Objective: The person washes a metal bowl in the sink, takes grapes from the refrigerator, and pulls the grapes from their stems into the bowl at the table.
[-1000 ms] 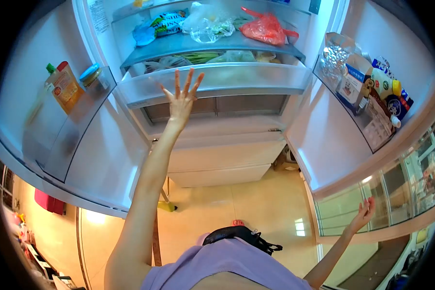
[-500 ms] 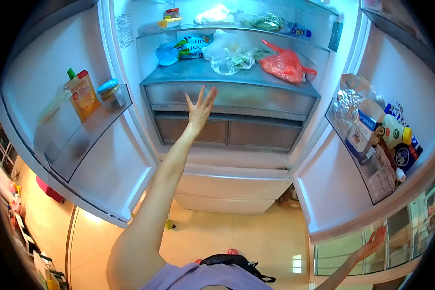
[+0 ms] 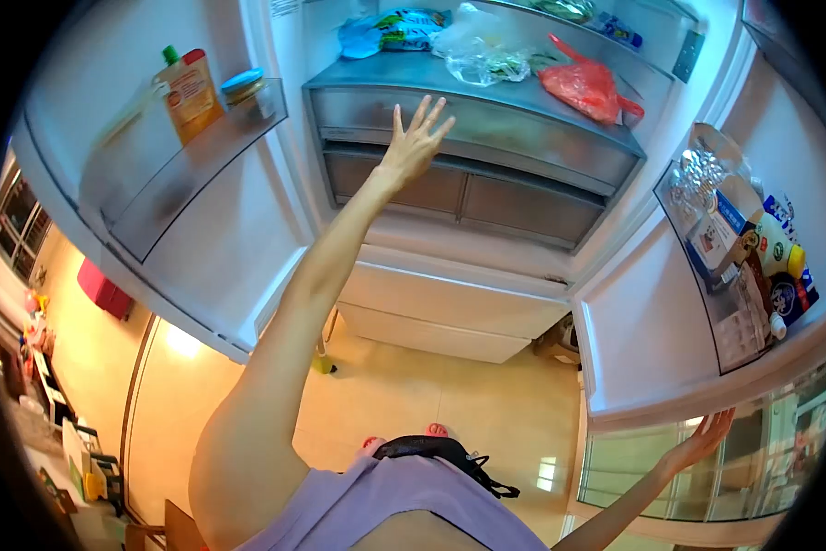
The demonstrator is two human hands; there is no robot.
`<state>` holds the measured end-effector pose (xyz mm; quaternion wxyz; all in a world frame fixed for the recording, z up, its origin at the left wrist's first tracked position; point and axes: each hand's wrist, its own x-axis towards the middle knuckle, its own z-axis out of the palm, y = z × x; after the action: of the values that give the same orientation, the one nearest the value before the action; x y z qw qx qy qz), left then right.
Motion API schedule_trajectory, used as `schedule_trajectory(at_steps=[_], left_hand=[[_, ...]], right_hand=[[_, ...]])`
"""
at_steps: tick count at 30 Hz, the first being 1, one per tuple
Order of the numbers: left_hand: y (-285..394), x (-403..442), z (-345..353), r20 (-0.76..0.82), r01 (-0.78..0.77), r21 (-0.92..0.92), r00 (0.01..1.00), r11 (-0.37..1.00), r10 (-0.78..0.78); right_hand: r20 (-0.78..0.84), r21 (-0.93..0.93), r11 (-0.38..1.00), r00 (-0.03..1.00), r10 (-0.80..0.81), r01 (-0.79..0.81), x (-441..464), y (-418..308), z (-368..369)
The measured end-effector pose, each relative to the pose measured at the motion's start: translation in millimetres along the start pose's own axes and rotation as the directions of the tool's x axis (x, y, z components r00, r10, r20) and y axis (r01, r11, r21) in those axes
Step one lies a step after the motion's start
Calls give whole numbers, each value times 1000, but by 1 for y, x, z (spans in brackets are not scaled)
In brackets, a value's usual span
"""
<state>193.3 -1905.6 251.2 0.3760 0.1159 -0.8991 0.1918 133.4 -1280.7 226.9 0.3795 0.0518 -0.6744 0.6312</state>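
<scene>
Fridge [image 3: 472, 237], two doors [image 3: 629, 317] flanking a closed drawer [image 3: 514, 142]
Above the drawer, a shelf [image 3: 404, 72] with bags [image 3: 585, 90]; before it, the left hand [image 3: 411, 149] splayed, empty; low right of it, the right hand [image 3: 700, 444] loosely open by a door's edge; both contacts unclear.

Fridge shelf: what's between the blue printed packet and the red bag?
A clear plastic bag with something green showing through it, between the blue printed packet and the red bag. Seen in the head view.
</scene>
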Motion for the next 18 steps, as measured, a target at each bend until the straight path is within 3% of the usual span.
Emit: schedule_trajectory(at_steps=[2,3,4,6,7,9,11,13,14,18], left_hand=[[12,-22,-79,-238,-21,-133,971,991,-11],[18,-46,-130,-375,-12,-106,927,994,-29],[14,-78,-163,-479,7,-225,870,974,-117],[-37,-175,-185,-687,95,55,726,994,-32],[-38,-195,-220,-881,211,-103,435,972,-188],[-47,-243,-296,-933,643,-68,230,763,-276],[-70,-271,-306,-836,725,-315,94,613,-541],[-144,-353,-277,-612,694,-472,186,544,-769],[-164,-378,-265,-498,667,-574,175,474,-849],[-185,-416,-227,-180,428,-884,61,188,-982]], right_hand=[[0,4,1000,1000,-11,11,3,3,0],[5,10,1000,1000,-6,6,7,8,-3],[9,11,1000,1000,3,-3,9,13,-5],[-8,-10,1000,1000,4,-4,8,14,-3],[-21,-41,999,1000,2,-3,7,14,-3],[-29,-40,999,999,-21,20,7,20,2],[-39,-48,998,998,-48,46,11,27,-1],[-72,-46,997,995,-65,62,14,35,3],[-87,-31,998,994,-61,59,13,34,7],[-149,-103,993,986,-73,58,20,36,15]])
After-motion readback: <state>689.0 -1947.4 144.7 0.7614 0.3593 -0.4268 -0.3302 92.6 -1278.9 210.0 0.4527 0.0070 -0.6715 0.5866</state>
